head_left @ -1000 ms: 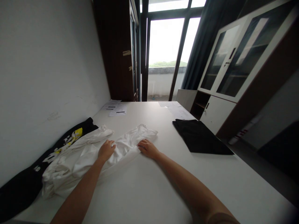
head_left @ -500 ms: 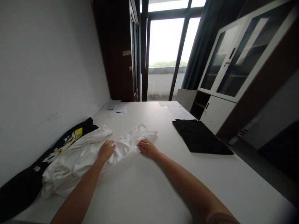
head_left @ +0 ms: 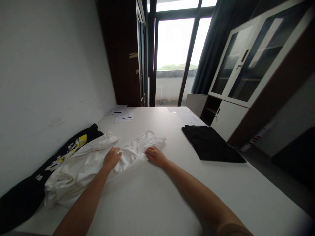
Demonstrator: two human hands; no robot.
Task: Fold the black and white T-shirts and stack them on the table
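A crumpled white garment (head_left: 90,167) lies across the left half of the table, with two narrow parts stretching away from me; its exact kind is unclear. My left hand (head_left: 112,158) rests on the near part of the right-hand strip, fingers curled on the cloth. Farther right, my right hand (head_left: 155,156) has its fingers bent over the near edge of the same strip, close to its far end. The fabric between both hands is wrinkled. What lies beneath my fingers is mostly hidden.
A black garment with yellow and white print (head_left: 66,150) lies along the wall, partly under the white one. Folded black cloth (head_left: 213,144) sits at the table's right edge. Papers (head_left: 124,115) and more sheets (head_left: 188,116) lie at the far end. A cabinet (head_left: 233,68) stands right.
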